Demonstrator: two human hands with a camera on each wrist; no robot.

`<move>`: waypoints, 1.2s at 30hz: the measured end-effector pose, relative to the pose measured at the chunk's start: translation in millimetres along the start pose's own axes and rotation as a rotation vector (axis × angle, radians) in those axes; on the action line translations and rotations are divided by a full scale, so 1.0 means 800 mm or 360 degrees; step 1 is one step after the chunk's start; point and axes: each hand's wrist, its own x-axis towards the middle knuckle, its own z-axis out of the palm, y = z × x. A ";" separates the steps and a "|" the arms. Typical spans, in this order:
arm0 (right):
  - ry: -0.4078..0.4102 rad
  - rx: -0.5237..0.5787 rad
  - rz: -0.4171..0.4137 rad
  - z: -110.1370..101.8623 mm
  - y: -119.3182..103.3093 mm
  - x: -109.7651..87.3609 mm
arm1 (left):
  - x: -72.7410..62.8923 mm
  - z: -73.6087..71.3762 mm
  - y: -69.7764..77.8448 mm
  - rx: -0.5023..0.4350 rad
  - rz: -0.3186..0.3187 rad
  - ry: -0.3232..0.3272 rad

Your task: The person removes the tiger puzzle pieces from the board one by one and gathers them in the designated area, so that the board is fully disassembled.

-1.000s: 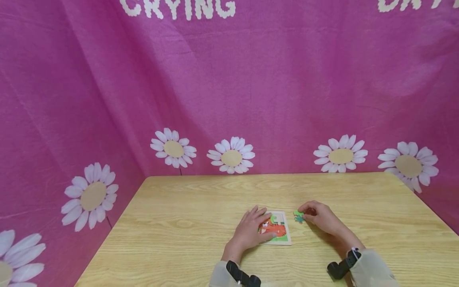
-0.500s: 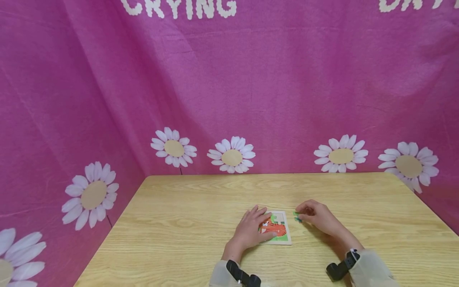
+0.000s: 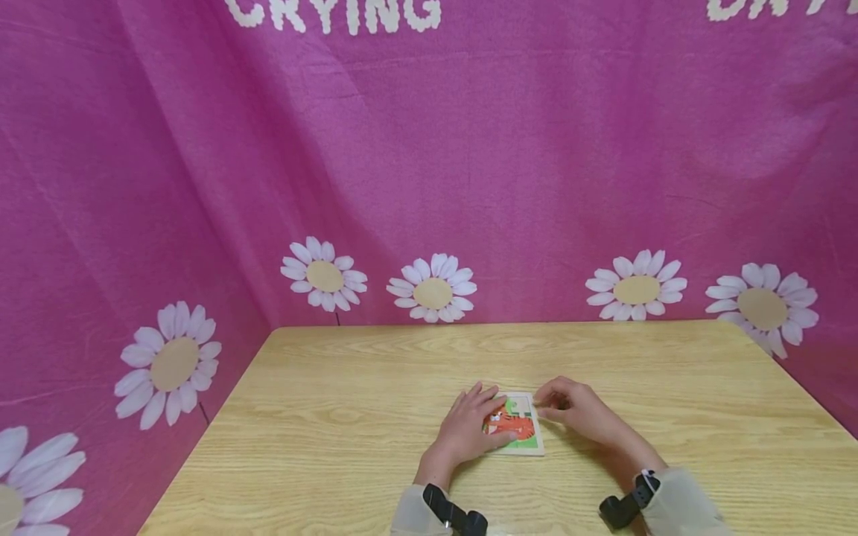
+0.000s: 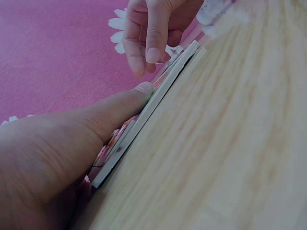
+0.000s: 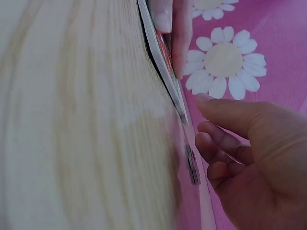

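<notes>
Left hand point(image 3: 462, 432) on puzzle point(image 3: 524, 429), right hand point(image 3: 578, 408) just beside

Wd frame point(image 4: 144, 115), smooth wd-grain tbl point(image 3: 335, 417)

This looks like a makeshift booth, pink flowered cloth point(image 3: 523, 149) enclosing a wood-grain table point(image 3: 348, 417).
</notes>
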 end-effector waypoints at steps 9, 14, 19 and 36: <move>-0.0118 -0.0032 -0.0064 0.010 -0.011 0.005 | 0.000 -0.001 0.000 0.0010 0.0009 -0.0004; -0.0179 -0.0039 -0.0077 0.013 -0.014 0.008 | 0.001 -0.001 0.000 0.0023 0.0012 0.0003; -0.0232 -0.0040 -0.0086 0.015 -0.016 0.011 | 0.001 -0.001 0.000 0.0022 0.0009 0.0005; -0.0339 -0.0036 -0.0157 0.017 -0.020 0.015 | -0.001 -0.001 0.000 -0.0008 0.0011 0.0020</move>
